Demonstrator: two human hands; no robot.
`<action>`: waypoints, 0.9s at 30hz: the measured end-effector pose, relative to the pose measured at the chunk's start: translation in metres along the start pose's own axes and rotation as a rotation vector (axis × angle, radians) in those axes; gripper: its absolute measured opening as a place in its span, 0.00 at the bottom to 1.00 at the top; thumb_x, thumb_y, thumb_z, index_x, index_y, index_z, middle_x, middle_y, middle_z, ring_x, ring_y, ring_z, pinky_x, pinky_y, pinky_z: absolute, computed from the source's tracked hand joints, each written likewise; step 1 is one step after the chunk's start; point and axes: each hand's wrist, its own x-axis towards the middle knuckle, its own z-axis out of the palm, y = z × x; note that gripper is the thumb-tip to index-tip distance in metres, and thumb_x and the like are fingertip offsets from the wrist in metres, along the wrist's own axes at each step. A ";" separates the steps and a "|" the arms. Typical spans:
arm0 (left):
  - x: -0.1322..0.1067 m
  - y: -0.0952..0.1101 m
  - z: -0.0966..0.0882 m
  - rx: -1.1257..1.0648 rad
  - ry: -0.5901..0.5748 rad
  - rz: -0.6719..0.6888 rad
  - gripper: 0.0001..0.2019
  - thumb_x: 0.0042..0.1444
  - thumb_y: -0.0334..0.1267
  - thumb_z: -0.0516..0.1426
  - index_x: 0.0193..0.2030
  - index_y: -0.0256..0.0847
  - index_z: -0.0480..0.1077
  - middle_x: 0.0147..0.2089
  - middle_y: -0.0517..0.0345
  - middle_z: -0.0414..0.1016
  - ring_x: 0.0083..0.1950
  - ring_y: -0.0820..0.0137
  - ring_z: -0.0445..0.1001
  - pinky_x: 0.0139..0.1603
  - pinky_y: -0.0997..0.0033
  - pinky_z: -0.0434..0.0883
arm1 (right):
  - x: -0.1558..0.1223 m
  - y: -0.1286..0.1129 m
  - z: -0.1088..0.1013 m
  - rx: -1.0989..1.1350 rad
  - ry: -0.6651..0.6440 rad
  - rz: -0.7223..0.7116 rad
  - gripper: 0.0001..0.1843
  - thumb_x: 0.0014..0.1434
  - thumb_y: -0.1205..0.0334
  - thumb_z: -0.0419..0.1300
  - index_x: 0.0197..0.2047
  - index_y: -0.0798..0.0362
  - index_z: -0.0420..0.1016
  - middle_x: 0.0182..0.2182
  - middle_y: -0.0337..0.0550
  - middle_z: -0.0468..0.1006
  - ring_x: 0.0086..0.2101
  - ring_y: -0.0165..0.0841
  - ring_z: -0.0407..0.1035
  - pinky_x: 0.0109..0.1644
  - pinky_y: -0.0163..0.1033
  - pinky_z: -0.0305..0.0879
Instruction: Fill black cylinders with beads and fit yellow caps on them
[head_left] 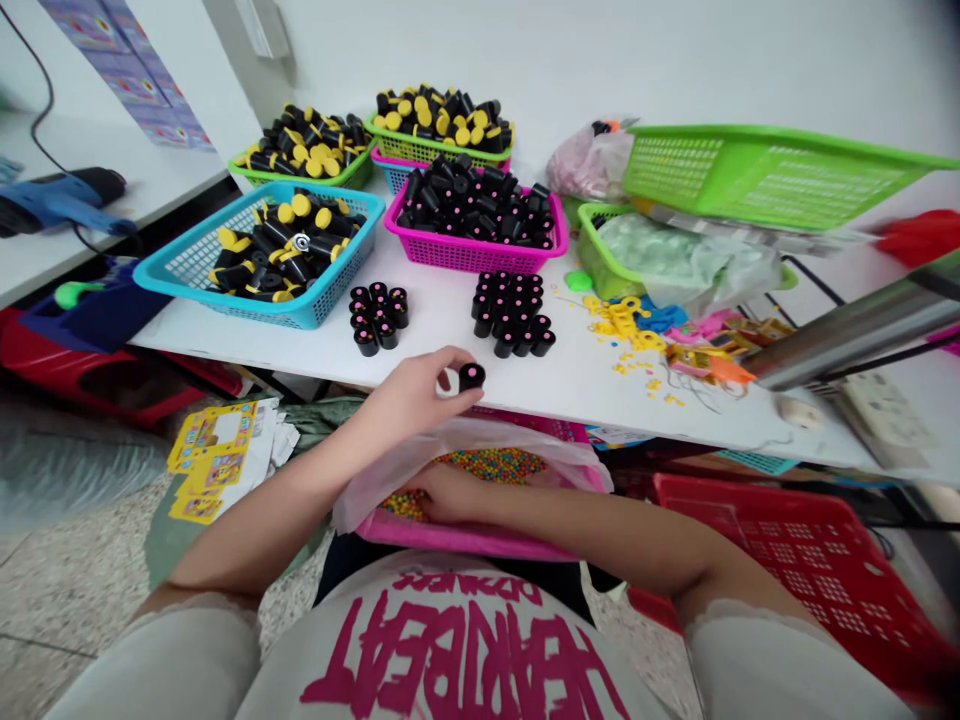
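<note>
Just over the table's front edge, my left hand (421, 388) is closed, its thumb and fingers around a small black cylinder (472, 377) with a pink dot on its end. My right hand (450, 493) reaches into a plastic-lined pink basket (465, 540) on my lap, among small multicoloured beads (495, 464). Its fingertips are sunk in the beads, so what they hold is hidden. Beyond my left hand stand two groups of similar upright black cylinders, one group (379, 317) at left and a tighter group (513, 312) at right.
A blue basket (255, 305) and a magenta basket (472, 256) hold more black cylinders, the blue one's with yellow caps. Loose yellow plastic pieces (626, 322) lie at right near a metal post (855, 325). A red crate (810, 560) stands low at right.
</note>
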 end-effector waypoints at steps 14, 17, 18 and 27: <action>-0.120 -0.035 0.027 0.094 -0.267 -0.090 0.13 0.53 0.35 0.62 0.47 0.44 0.78 0.47 0.55 0.83 0.48 0.59 0.79 0.53 0.59 0.73 | -0.065 -0.026 -0.048 0.016 0.226 0.068 0.17 0.60 0.75 0.59 0.49 0.52 0.80 0.46 0.47 0.80 0.47 0.35 0.73 0.55 0.43 0.68; -0.120 -0.031 0.032 0.058 -0.227 -0.099 0.16 0.52 0.34 0.63 0.50 0.43 0.77 0.49 0.54 0.82 0.49 0.59 0.79 0.53 0.59 0.74 | -0.069 -0.034 -0.049 -0.089 0.272 -0.011 0.23 0.61 0.78 0.52 0.54 0.51 0.77 0.49 0.48 0.77 0.50 0.34 0.71 0.56 0.43 0.68; -0.119 -0.030 0.032 0.048 -0.209 -0.091 0.17 0.52 0.34 0.63 0.50 0.43 0.77 0.49 0.54 0.82 0.50 0.60 0.79 0.54 0.59 0.74 | -0.070 -0.036 -0.048 -0.136 0.278 -0.038 0.25 0.61 0.79 0.51 0.56 0.51 0.76 0.50 0.49 0.75 0.50 0.35 0.70 0.56 0.44 0.68; -0.120 -0.034 0.032 -0.010 -0.125 -0.013 0.15 0.53 0.33 0.64 0.48 0.44 0.76 0.53 0.54 0.80 0.54 0.60 0.78 0.60 0.56 0.71 | -0.067 -0.062 -0.049 -0.502 0.260 -0.115 0.17 0.71 0.63 0.48 0.57 0.53 0.73 0.49 0.53 0.74 0.51 0.41 0.67 0.57 0.50 0.67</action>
